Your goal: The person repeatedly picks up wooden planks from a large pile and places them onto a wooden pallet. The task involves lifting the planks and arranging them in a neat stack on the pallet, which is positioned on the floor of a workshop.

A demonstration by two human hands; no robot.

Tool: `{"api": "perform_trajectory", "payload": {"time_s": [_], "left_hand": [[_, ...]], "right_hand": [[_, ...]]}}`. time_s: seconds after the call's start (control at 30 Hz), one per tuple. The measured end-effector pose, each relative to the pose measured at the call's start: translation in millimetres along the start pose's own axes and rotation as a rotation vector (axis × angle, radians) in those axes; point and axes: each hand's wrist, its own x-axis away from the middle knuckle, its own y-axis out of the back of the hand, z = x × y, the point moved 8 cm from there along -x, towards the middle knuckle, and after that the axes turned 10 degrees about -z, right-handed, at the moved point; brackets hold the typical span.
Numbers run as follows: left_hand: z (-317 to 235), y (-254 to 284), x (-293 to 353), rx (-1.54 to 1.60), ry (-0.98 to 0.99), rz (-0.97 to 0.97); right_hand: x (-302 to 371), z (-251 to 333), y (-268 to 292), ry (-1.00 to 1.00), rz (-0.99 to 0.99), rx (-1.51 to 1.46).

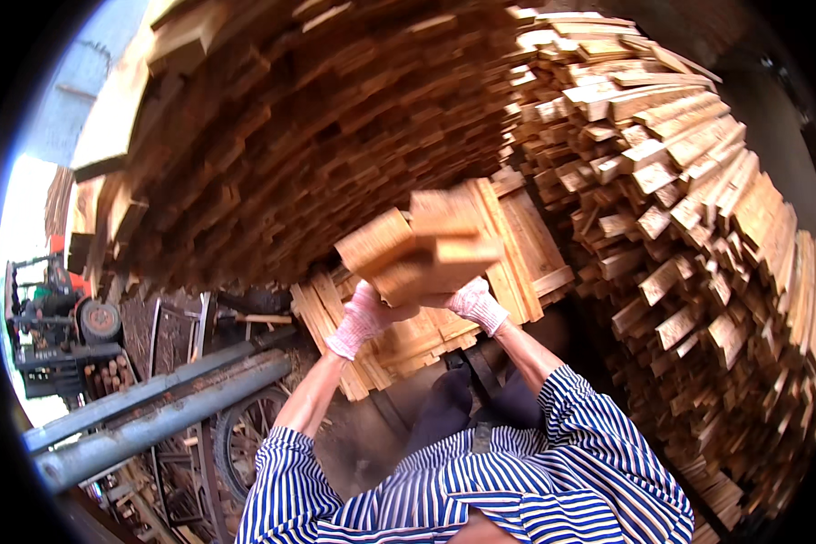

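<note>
A bundle of several short wooden boards point(417, 254) is held up in front of my body, blurred by motion. My left hand point(364, 317), in a pale pinkish knit glove, grips its lower left side. On the lower right side my right hand point(471, 305) wears the same kind of glove and is closed on the bundle. My fingertips are partly hidden by the boards. Below and behind the bundle lies a layer of flat planks point(508, 245), reaching to both sides of my hands.
A tall stack of board ends point(335, 136) rises straight ahead, and another stack point(680, 199) stands on the right. At left, two blue-grey metal beams point(163, 408) run above a spoked wheel point(249, 435). A forklift-like vehicle point(59, 317) stands farther left.
</note>
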Motion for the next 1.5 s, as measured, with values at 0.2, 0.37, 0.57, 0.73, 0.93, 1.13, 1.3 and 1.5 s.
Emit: {"api": "perform_trajectory", "payload": {"time_s": [0.2, 0.37, 0.57, 0.73, 0.93, 1.13, 1.3, 1.5], "left_hand": [[200.5, -53.9, -47.9, 0.908, 0.473, -0.076], [246.0, -42.2, -58.8, 0.42, 0.417, -0.151], [171.3, -30.3, -67.7, 0.057, 0.171, -0.13], [294.3, -33.2, -3.3, 0.651, 0.529, -0.796], [350.3, -108.8, -75.3, 0.89, 0.837, -0.449], [367.6, -64.4, -104.6, 0.567, 0.797, -0.383], [285.9, -107.2, -90.5, 0.283, 0.661, -0.275], [151.1, -219.2, -70.3, 0.181, 0.687, 0.115]], "right_hand": [[-36.9, -226.0, -63.4, -0.146, 0.148, 0.084], [-66.2, -217.7, -102.1, -0.044, 0.282, 0.436], [-74.3, -194.6, -54.8, -0.101, 0.254, 0.113], [-12.0, -189.7, -91.7, -0.445, -0.057, -0.3], [-34.2, -270.9, -74.3, -0.427, -0.119, 0.075], [11.5, -234.7, -99.0, -0.333, 0.201, -0.003], [151.4, -232.2, 5.7, -0.674, -0.243, 0.111], [266.7, -151.4, 201.9, -0.624, -0.832, 0.05]]}}
